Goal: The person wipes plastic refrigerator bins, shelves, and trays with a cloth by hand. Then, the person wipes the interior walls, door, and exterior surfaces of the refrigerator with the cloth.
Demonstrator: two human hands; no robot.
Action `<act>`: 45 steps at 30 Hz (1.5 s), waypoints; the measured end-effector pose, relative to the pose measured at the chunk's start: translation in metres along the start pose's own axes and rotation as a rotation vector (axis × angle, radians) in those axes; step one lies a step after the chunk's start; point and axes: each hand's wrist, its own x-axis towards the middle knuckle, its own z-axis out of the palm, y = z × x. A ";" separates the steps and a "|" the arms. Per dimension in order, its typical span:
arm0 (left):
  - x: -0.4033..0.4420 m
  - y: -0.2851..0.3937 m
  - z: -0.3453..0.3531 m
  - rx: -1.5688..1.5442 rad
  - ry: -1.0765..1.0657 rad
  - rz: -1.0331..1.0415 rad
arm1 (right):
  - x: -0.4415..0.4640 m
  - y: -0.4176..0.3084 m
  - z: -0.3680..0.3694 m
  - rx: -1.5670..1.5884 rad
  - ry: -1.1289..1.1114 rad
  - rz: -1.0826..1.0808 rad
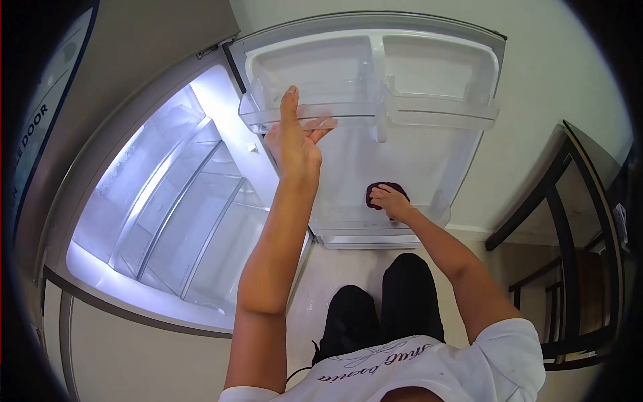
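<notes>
The right hand (pixel 398 205) curls round a dark, bunched-up cloth (pixel 400 188), low on the smooth white fridge door (pixel 408 155). The left hand (pixel 293 146), loosely open, is by a clear plastic shelf (pixel 353 110) (can't tell if touching).

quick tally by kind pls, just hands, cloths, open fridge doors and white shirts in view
Left hand and right hand: 2
Dark cloth: 1
Open fridge door: 1
White shirt: 1
Total: 5
</notes>
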 end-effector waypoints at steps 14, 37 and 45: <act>0.038 -0.011 0.014 0.005 0.106 -0.027 | 0.016 -0.048 -0.211 0.362 0.765 0.437; 0.082 0.006 -0.038 1.617 -0.241 1.373 | 0.106 0.000 -0.294 -0.003 0.375 0.450; 0.081 0.006 -0.040 1.590 -0.290 1.250 | 0.089 -0.010 -0.269 0.053 0.594 0.506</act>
